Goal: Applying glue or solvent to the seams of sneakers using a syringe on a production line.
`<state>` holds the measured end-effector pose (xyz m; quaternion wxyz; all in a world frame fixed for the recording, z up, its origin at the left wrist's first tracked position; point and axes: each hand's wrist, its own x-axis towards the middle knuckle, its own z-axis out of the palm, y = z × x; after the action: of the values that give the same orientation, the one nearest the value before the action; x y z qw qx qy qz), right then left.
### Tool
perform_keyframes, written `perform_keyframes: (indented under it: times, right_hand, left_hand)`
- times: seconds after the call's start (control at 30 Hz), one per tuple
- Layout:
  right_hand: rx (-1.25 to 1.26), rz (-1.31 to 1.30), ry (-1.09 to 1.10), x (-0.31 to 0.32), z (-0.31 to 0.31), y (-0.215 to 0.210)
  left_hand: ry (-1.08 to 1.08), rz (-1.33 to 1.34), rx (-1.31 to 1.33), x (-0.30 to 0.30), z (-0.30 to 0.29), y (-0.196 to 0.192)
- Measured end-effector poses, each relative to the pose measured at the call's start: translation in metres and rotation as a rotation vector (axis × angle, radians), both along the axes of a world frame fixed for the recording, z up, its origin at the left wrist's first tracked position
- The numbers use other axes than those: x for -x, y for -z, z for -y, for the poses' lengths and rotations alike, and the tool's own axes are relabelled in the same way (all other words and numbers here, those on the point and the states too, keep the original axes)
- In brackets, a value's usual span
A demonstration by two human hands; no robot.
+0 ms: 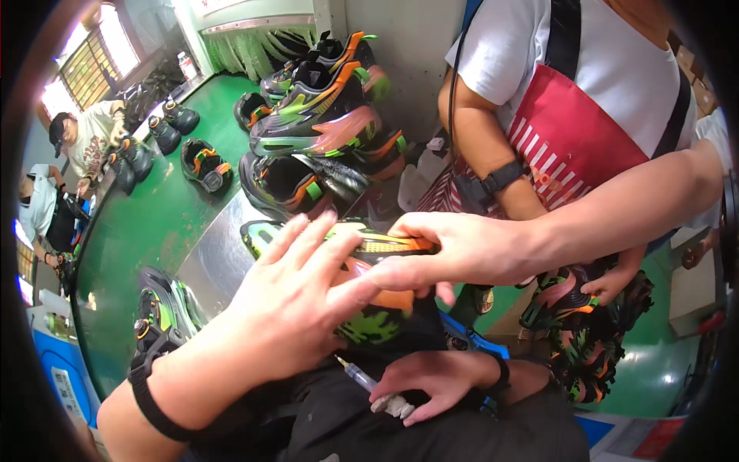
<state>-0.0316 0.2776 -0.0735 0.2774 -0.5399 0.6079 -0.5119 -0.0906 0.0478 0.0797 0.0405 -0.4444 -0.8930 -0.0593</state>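
Note:
My left hand [300, 285], with a black band at the wrist, is laid over a green, orange and black sneaker [377, 323], its fingers across the upper. From the right, another person's hand [469, 250] also grips the upper part of this sneaker, close to my thumb. Low over my black-clad lap, my right hand [435, 377] is closed on a syringe [358, 373] with a yellowish tip. Crumpled whitish material [392, 406] sits under the same fingers. Both hands hide much of the sneaker.
Stacked sneakers [315, 115] stand on the green table [123, 231], beside a shiny metal plate [219, 250]. More sneakers [158, 308] lie at left. A person in a red apron [577, 138] stands close at right; a hand holds another sneaker [558, 296] there.

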Motion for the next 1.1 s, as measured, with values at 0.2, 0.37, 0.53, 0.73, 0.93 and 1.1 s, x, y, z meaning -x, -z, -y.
perform_keyframes:
  times: [0.2, 0.37, 0.53, 0.73, 0.93, 1.1]
  right_hand:
    - [-0.037, 0.091, 0.098, 0.006, -0.008, 0.008]
    - [-0.049, 0.092, 0.071, 0.010, -0.004, 0.010]
    - [-0.023, 0.134, 0.106, 0.010, 0.002, 0.018]
    - [-0.168, 0.103, 0.066, 0.011, -0.003, 0.005]
    - [0.001, 0.269, 0.197, 0.040, -0.021, -0.062]
    - [-0.160, 0.616, 0.595, 0.030, -0.050, -0.126]
  left_hand:
    - [-0.014, -0.091, 0.023, 0.018, 0.012, 0.063]
    - [-0.187, -0.032, -0.043, 0.041, 0.032, 0.082]
    - [-0.155, -0.082, 0.056, 0.038, 0.032, 0.075]
    - [-0.073, -0.142, 0.037, 0.029, 0.031, 0.082]
    - [-0.128, -0.317, -0.017, 0.012, 0.043, 0.048]
    - [-0.389, -0.256, -0.167, -0.037, 0.085, 0.024]
